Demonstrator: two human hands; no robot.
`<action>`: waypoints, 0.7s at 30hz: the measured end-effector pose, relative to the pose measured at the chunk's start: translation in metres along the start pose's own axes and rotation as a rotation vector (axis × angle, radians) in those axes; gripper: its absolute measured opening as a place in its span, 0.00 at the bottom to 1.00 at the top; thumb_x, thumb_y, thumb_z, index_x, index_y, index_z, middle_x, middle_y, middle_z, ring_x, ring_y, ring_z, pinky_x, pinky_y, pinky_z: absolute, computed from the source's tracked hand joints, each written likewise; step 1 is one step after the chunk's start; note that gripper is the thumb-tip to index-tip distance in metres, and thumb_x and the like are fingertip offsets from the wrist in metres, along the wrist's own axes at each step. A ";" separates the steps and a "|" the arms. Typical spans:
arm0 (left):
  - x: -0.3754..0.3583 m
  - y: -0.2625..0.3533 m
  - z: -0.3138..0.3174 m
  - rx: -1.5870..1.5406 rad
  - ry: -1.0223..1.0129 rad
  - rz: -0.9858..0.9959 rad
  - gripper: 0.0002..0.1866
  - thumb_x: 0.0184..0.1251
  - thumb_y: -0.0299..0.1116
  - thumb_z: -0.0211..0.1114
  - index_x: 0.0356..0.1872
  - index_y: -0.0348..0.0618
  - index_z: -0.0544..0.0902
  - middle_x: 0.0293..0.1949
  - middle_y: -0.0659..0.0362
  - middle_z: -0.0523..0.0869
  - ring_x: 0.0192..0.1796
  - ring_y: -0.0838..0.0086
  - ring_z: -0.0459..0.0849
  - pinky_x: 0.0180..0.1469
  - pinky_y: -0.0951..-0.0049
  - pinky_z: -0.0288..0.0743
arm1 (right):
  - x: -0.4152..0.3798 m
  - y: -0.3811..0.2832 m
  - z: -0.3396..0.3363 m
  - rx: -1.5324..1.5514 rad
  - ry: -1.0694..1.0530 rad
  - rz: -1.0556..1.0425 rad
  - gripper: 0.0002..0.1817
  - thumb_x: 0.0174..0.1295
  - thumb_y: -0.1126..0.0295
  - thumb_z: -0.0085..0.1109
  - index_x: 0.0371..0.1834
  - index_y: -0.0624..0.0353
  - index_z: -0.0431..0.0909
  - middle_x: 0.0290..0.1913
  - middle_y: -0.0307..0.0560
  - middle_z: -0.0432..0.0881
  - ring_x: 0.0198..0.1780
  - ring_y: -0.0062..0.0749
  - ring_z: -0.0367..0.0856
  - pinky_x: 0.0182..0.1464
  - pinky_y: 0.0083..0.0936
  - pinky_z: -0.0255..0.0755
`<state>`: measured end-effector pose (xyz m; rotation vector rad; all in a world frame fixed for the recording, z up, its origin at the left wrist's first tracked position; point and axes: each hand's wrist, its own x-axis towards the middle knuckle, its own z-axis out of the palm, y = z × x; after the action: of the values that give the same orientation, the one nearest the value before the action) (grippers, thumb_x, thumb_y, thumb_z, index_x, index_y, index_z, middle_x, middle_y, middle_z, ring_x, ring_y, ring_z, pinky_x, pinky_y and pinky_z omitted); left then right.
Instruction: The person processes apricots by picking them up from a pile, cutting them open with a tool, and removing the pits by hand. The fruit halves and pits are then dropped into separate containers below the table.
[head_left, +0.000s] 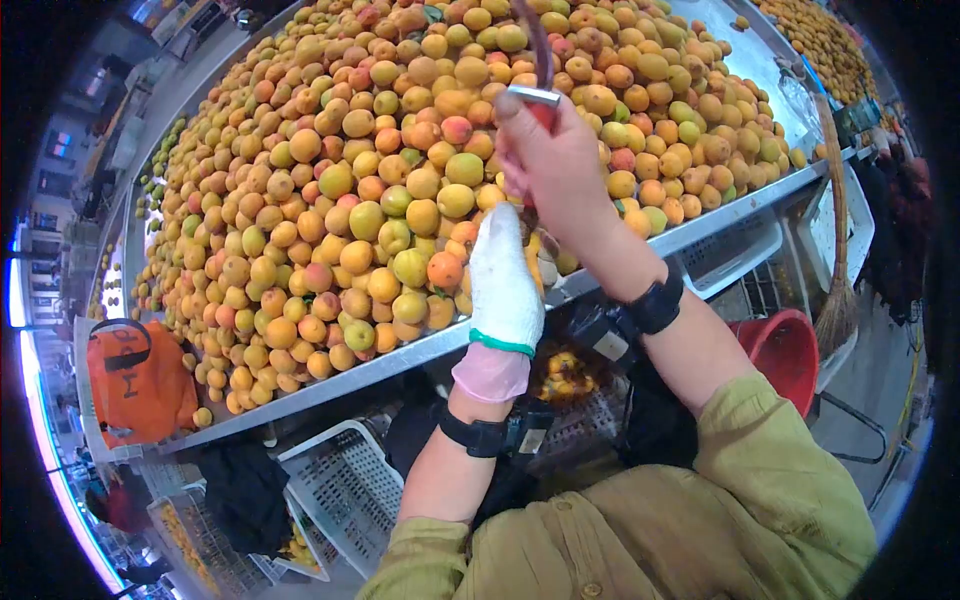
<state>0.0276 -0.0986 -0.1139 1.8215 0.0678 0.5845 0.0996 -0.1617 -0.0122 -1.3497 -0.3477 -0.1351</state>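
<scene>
My left hand point(505, 275), in a white glove with a green-edged cuff, is low over the near side of a big heap of apricots point(380, 180). Its fingers curl away from me, so what lies inside them is hidden; some yellow-orange fruit shows along the glove's right side. Just above and right of it, my bare right hand point(555, 165) is closed around a red-handled tool point(541, 104). A bright metal collar tops the handle, and a dark, curved, blurred part rises from it over the fruit.
The heap rests on a metal table point(440, 350) with a raised front edge. An orange bag point(140, 375) sits at its left corner. Below are white crates point(345, 490) and a red bucket point(785, 355). A broom point(838, 300) leans on the right.
</scene>
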 end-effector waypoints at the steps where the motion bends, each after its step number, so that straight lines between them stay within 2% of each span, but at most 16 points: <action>1: -0.002 -0.002 -0.003 0.002 -0.003 -0.001 0.17 0.76 0.43 0.48 0.52 0.43 0.76 0.40 0.58 0.81 0.31 0.78 0.81 0.28 0.73 0.77 | 0.006 0.004 -0.006 0.238 0.054 0.219 0.14 0.67 0.57 0.59 0.35 0.51 0.66 0.20 0.31 0.65 0.17 0.13 0.61 0.17 0.13 0.56; 2: -0.004 -0.004 -0.007 0.128 -0.067 0.077 0.17 0.77 0.42 0.46 0.53 0.41 0.76 0.41 0.57 0.80 0.31 0.78 0.80 0.29 0.74 0.76 | 0.011 0.007 -0.011 0.476 0.106 0.436 0.14 0.66 0.57 0.59 0.35 0.51 0.67 0.21 0.31 0.65 0.17 0.12 0.61 0.16 0.12 0.55; 3: -0.003 0.001 -0.011 0.252 -0.129 0.157 0.18 0.77 0.41 0.45 0.54 0.39 0.75 0.42 0.57 0.80 0.31 0.79 0.79 0.30 0.76 0.76 | 0.013 0.004 -0.015 0.492 0.050 0.536 0.14 0.66 0.57 0.60 0.37 0.51 0.67 0.21 0.31 0.66 0.16 0.11 0.61 0.15 0.12 0.53; 4: -0.003 0.007 -0.012 0.250 -0.130 0.158 0.18 0.77 0.41 0.45 0.54 0.39 0.75 0.42 0.57 0.80 0.31 0.79 0.79 0.30 0.76 0.76 | 0.012 0.003 -0.013 0.490 0.050 0.535 0.14 0.66 0.57 0.60 0.37 0.51 0.67 0.21 0.31 0.66 0.16 0.11 0.61 0.15 0.12 0.53; 7: 0.000 0.017 -0.015 -0.243 -0.226 -0.415 0.17 0.76 0.44 0.47 0.51 0.44 0.76 0.41 0.59 0.81 0.33 0.74 0.82 0.31 0.75 0.78 | 0.005 -0.004 -0.005 0.310 -0.103 0.403 0.14 0.66 0.57 0.59 0.37 0.53 0.68 0.20 0.32 0.67 0.14 0.12 0.60 0.14 0.12 0.54; 8: 0.001 0.020 -0.017 -0.241 -0.227 -0.417 0.17 0.76 0.44 0.47 0.51 0.44 0.76 0.41 0.59 0.81 0.33 0.74 0.82 0.31 0.75 0.78 | 0.003 -0.006 -0.006 0.311 -0.103 0.405 0.14 0.66 0.57 0.59 0.37 0.53 0.68 0.20 0.32 0.67 0.14 0.12 0.60 0.14 0.12 0.54; 10: 0.010 0.048 -0.022 -0.627 -0.197 -0.656 0.16 0.76 0.37 0.47 0.54 0.38 0.76 0.44 0.51 0.82 0.45 0.63 0.84 0.41 0.66 0.79 | 0.001 -0.008 -0.008 0.281 -0.158 0.310 0.16 0.66 0.56 0.60 0.34 0.59 0.70 0.19 0.31 0.69 0.15 0.13 0.65 0.14 0.15 0.57; 11: 0.013 0.054 -0.023 -0.628 -0.196 -0.656 0.16 0.76 0.37 0.47 0.54 0.38 0.76 0.44 0.51 0.82 0.45 0.63 0.84 0.41 0.66 0.79 | 0.000 -0.008 -0.008 0.281 -0.159 0.310 0.16 0.66 0.56 0.60 0.34 0.59 0.70 0.19 0.31 0.69 0.15 0.13 0.65 0.14 0.15 0.57; 13: 0.018 0.061 -0.023 -1.177 -0.073 -1.008 0.16 0.76 0.43 0.48 0.50 0.46 0.78 0.42 0.57 0.82 0.38 0.72 0.84 0.30 0.70 0.78 | -0.001 -0.008 -0.008 0.228 -0.171 0.278 0.15 0.65 0.57 0.61 0.35 0.57 0.70 0.20 0.32 0.71 0.16 0.13 0.66 0.14 0.16 0.58; 14: 0.019 0.057 -0.025 -1.178 -0.073 -1.007 0.16 0.76 0.43 0.48 0.50 0.46 0.78 0.42 0.57 0.82 0.38 0.72 0.84 0.30 0.70 0.78 | -0.002 -0.009 -0.006 0.227 -0.172 0.277 0.15 0.65 0.57 0.61 0.35 0.57 0.70 0.20 0.32 0.71 0.16 0.13 0.66 0.14 0.16 0.58; 16: 0.021 0.043 -0.031 -1.427 -0.259 -1.106 0.14 0.76 0.46 0.48 0.47 0.52 0.78 0.42 0.59 0.83 0.35 0.74 0.83 0.25 0.68 0.76 | -0.004 -0.013 0.000 0.162 -0.144 0.140 0.14 0.65 0.58 0.61 0.34 0.55 0.71 0.20 0.32 0.71 0.17 0.13 0.67 0.15 0.17 0.59; 17: 0.019 0.038 -0.033 -1.428 -0.258 -1.106 0.14 0.76 0.46 0.48 0.47 0.52 0.78 0.42 0.59 0.83 0.35 0.74 0.83 0.25 0.68 0.76 | -0.004 -0.013 0.000 0.162 -0.144 0.141 0.14 0.65 0.58 0.61 0.34 0.55 0.71 0.20 0.32 0.71 0.17 0.13 0.67 0.15 0.17 0.59; 19: 0.014 0.033 -0.037 -1.724 -0.422 -1.057 0.16 0.76 0.43 0.48 0.50 0.46 0.78 0.43 0.56 0.82 0.39 0.69 0.83 0.34 0.66 0.79 | -0.004 -0.012 0.001 0.146 -0.161 0.141 0.14 0.66 0.57 0.60 0.34 0.53 0.70 0.19 0.31 0.68 0.16 0.12 0.64 0.15 0.17 0.57; 20: 0.012 0.030 -0.032 -1.724 -0.421 -1.057 0.16 0.76 0.43 0.48 0.50 0.46 0.78 0.43 0.56 0.82 0.39 0.69 0.83 0.34 0.66 0.79 | -0.002 -0.010 0.000 0.147 -0.161 0.142 0.14 0.66 0.57 0.60 0.34 0.53 0.70 0.19 0.31 0.68 0.16 0.12 0.64 0.15 0.17 0.57; 21: 0.009 0.029 -0.024 -1.136 -0.294 -0.835 0.15 0.75 0.45 0.49 0.46 0.46 0.78 0.39 0.59 0.82 0.35 0.71 0.83 0.29 0.69 0.77 | 0.003 -0.006 -0.003 0.331 -0.075 0.301 0.15 0.68 0.56 0.57 0.31 0.52 0.67 0.19 0.31 0.65 0.16 0.12 0.62 0.16 0.15 0.55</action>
<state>0.0188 -0.0840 -0.0796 0.6288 0.2282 -0.2499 0.1010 -0.1657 -0.0066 -1.0649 -0.2148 0.2166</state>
